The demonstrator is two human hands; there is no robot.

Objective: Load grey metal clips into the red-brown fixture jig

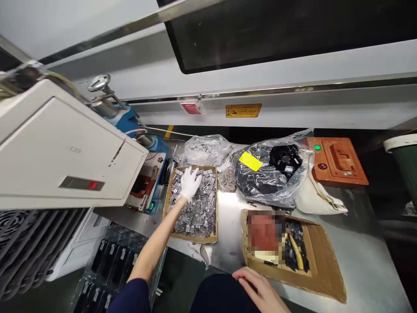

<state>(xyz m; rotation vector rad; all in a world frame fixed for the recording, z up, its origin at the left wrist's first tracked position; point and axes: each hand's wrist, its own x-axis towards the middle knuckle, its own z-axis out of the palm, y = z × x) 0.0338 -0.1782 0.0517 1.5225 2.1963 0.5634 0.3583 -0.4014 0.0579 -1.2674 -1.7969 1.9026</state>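
Observation:
My left hand, in a white glove, reaches forward and lies with fingers spread on a heap of small grey metal pieces. These fill a shallow cardboard tray. My right hand is bare and rests low near my lap, fingers loosely stretched, touching the near edge of an open cardboard box. It holds nothing that I can see.
A white machine housing juts out at the left, with a blue fixture behind it. Clear bags of parts, an orange case and a white cloth bag lie on the steel bench. Black parts sit in a tray below.

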